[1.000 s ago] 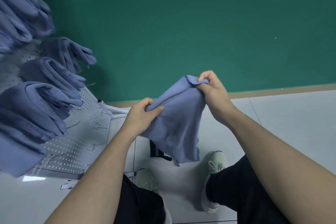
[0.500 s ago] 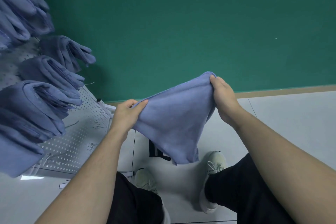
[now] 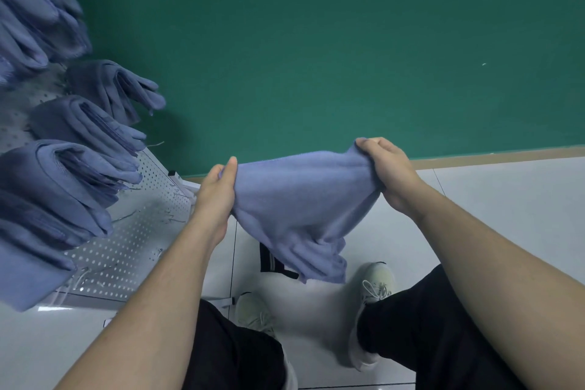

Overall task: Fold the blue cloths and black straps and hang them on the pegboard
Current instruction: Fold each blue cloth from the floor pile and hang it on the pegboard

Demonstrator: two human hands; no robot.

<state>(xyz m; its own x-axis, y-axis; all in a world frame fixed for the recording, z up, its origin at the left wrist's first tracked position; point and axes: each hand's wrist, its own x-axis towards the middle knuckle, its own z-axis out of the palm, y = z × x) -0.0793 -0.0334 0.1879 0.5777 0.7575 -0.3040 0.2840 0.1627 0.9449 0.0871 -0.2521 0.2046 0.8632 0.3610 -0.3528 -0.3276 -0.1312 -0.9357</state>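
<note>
The person's left hand and right hand are each pinching a top corner of the soft blue fleece cloth, stretching it taut in mid-air beside the white perforated pegboard; bringing the corners together evenly should be making a neat fold.

The blue cloth looks like soft matt fleecy fabric with a slight nap, same stuff as the folded cloths on the pegboard, which is perforated sheet metal with a pale, slightly shiny finish. Floor tiles are smooth and glossy, the green wall is flat matt, and the trousers are plain matt black cloth.
</note>
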